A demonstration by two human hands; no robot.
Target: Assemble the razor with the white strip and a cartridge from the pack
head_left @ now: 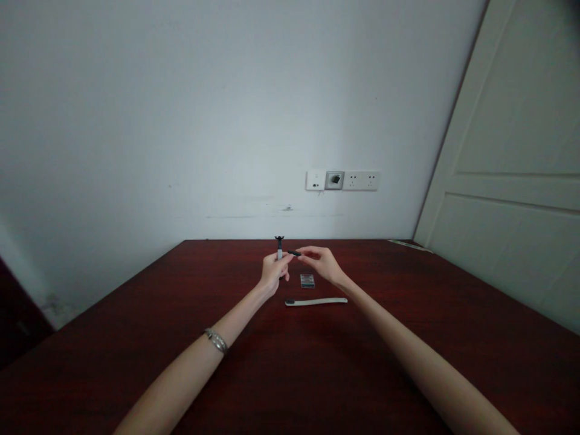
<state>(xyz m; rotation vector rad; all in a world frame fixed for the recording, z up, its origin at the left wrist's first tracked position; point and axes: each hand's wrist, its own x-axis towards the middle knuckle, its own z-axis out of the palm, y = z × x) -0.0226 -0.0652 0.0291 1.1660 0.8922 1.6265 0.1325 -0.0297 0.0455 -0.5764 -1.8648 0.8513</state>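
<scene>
My left hand [273,270] is closed around an upright razor handle [280,254], grey in the middle with a black forked top. Between the thumb and fingers of my right hand [322,264] is a small dark razor head [294,253], held level just right of the handle. Its left end comes close to my left thumb; I cannot tell whether they touch. Below my hands, a small clear plastic case [307,281] with dark contents lies on the table. Nearer to me is a long white handle [317,301] with a dark grey left end, lying crosswise.
The dark red wooden table [281,380] reaches back to a pale wall [226,121]. Sockets and switches [361,180] sit on the wall above its rear edge. A white panelled door [512,199] stands at the right. A silver bracelet [217,340] circles my left forearm.
</scene>
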